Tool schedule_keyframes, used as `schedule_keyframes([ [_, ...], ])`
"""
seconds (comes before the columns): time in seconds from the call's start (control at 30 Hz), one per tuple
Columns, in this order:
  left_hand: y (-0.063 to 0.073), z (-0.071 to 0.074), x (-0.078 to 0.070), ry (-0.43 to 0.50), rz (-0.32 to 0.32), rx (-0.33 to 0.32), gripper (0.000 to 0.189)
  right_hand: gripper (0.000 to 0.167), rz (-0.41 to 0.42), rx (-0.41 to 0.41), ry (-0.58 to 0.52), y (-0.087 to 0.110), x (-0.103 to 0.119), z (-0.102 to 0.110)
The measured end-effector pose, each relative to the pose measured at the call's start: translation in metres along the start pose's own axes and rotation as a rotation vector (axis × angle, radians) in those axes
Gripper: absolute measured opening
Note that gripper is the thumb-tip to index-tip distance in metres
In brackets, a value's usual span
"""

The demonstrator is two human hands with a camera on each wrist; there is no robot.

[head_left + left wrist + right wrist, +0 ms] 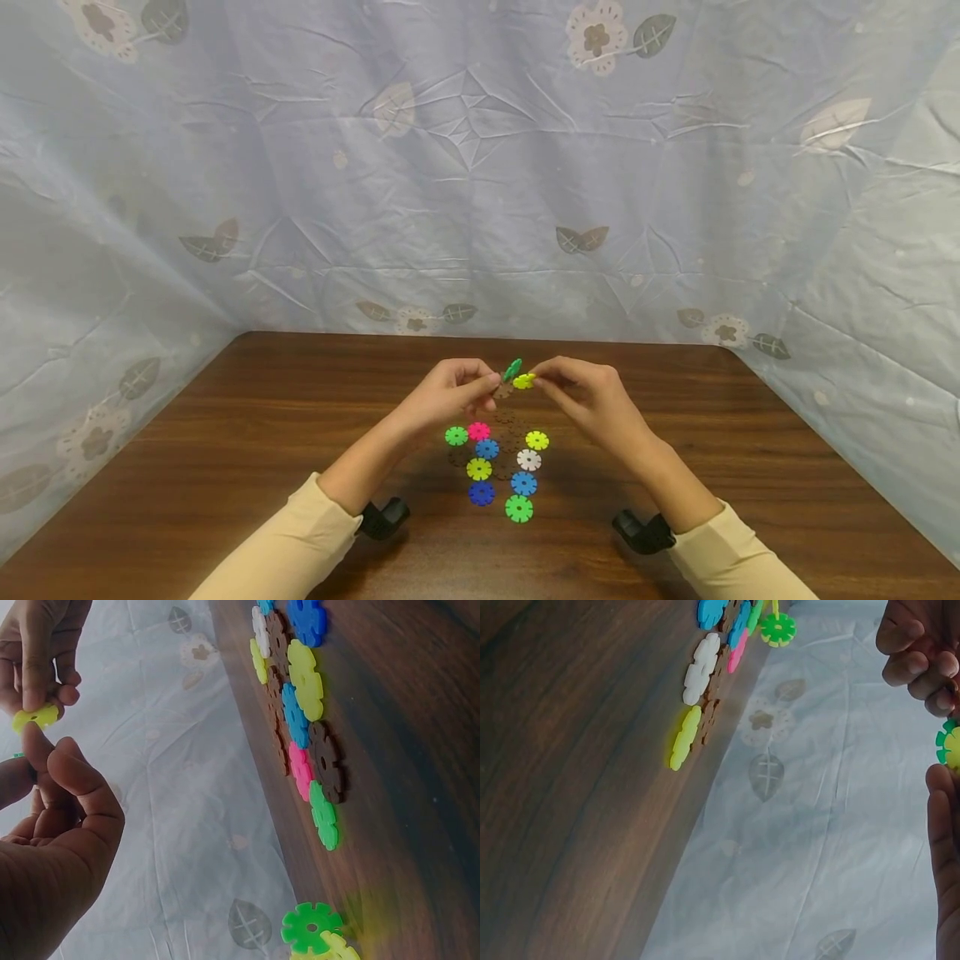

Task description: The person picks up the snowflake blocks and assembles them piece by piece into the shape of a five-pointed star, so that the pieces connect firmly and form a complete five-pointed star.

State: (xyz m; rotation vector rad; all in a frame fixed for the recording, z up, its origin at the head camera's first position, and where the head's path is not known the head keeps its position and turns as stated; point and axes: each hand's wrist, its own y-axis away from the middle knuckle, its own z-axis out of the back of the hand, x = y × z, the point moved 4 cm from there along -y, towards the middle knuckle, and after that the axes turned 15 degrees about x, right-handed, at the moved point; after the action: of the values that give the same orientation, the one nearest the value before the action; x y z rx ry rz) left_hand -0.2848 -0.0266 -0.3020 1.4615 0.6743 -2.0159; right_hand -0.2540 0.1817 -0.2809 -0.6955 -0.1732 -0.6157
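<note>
My left hand point(453, 390) pinches a green notched disc point(513, 369) between thumb and forefinger, above the far half of the table. Facing it, my right hand point(588, 398) holds a yellow notched disc point(523, 381) by its edge with thumb and fingertips. The two discs meet or overlap between the hands in the head view. In the right wrist view, the yellow disc point(953, 748) lies in front of the green one point(943, 742). Only a sliver of green point(19, 756) shows at the left fingertips in the left wrist view, the rest hidden by fingers.
Several loose discs lie in rough columns on the dark wooden table point(300, 400), including a pink one point(478, 431), a white one point(528, 460) and a dark blue one point(482, 493). A green disc point(309, 927) joined with yellow stands apart. A patterned cloth point(480, 208) encloses the table.
</note>
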Motion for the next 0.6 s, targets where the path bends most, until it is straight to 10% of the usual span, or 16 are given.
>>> schedule_keyframes([
  [0.6, -0.0003, -0.0004, -0.0005, 0.019, -0.015, 0.021, 0.029, 0.021, 0.096, -0.078, 0.002, 0.0007, 0.0008, -0.0017],
])
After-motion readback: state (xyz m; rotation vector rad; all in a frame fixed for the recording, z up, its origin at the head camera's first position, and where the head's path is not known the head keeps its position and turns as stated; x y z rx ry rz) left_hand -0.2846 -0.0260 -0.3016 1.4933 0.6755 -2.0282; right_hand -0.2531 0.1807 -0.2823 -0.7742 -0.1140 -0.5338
